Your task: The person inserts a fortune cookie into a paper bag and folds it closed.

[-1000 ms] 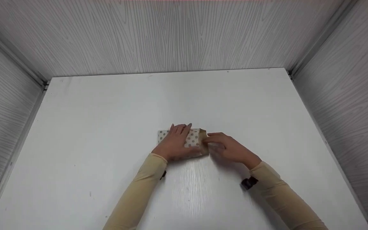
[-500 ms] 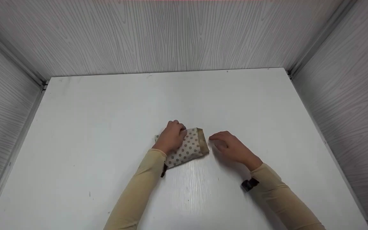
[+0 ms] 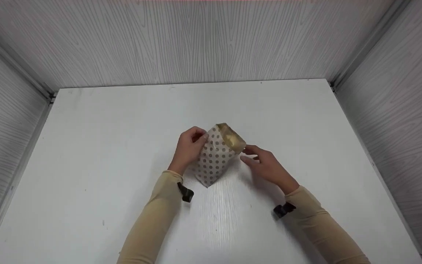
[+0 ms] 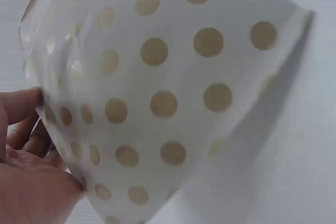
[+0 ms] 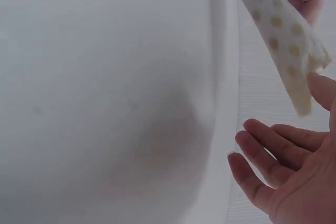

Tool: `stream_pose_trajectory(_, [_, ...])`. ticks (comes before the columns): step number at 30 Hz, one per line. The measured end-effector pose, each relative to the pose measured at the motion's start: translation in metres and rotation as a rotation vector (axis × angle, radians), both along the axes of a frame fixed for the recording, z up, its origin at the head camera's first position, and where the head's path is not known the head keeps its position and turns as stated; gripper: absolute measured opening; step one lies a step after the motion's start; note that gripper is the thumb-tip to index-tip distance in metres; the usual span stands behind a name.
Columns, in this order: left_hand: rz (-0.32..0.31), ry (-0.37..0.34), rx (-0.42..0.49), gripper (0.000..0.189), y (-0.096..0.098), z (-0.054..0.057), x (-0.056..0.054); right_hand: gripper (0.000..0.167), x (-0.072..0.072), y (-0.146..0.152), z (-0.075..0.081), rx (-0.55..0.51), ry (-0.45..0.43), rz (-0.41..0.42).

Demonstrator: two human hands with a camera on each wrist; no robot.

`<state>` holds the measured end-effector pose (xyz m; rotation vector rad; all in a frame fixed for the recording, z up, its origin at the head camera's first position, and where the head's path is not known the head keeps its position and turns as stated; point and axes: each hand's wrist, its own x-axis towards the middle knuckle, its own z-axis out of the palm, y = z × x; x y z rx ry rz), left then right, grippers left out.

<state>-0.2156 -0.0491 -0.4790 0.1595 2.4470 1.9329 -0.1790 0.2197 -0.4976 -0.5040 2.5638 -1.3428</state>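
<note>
A white paper bag with brown polka dots (image 3: 214,159) is held up at a slant in the head view. Its mouth gapes toward the upper right and shows a tan inside. My left hand (image 3: 189,146) pinches the bag's left edge between thumb and fingers; in the left wrist view the dotted side (image 4: 163,103) fills most of the picture. At the mouth's lower right corner is my right hand (image 3: 267,167). The right wrist view has its fingers (image 5: 262,169) spread and apart from the bag, with the thumb (image 5: 323,90) right at the bag's corner.
Both hands work over a white tabletop (image 3: 123,124). Grey wood-grain panels stand at the back (image 3: 203,44), left and right. A small black device (image 3: 284,210) is strapped at the right wrist, another (image 3: 186,192) at the left.
The bag, earlier flat under my left hand, is now lifted and tilted with its mouth spread open. My left hand has shifted to its left edge. My right hand has stayed near the mouth.
</note>
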Motion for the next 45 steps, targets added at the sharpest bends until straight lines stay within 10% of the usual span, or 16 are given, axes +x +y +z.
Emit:
stream_pose_trajectory(8, [-0.022, 0.168, 0.349, 0.014, 0.010, 0.001, 0.013, 0.044, -0.007, -0.012, 0.020, -0.225, 0.073, -0.042])
stream_pose_trajectory(22, [-0.166, 0.282, 0.212, 0.033, 0.010, 0.013, 0.029, 0.066, -0.012, -0.018, 0.013, -0.224, 0.225, -0.040])
stream_pose_trajectory(27, [-0.180, 0.230, 0.254, 0.028, 0.013, 0.013, 0.030, 0.073, -0.015, -0.021, 0.017, -0.237, 0.112, -0.007])
stream_pose_trajectory(34, [-0.096, 0.178, 0.279, 0.016, 0.013, 0.022, 0.034, 0.029, -0.003, -0.022, 0.047, -0.388, 0.105, -0.103])
stream_pose_trajectory(45, [-0.213, 0.160, 0.297, 0.034, 0.018, 0.020, 0.036, 0.064, 0.004, -0.029, 0.056, -0.280, 0.018, 0.014])
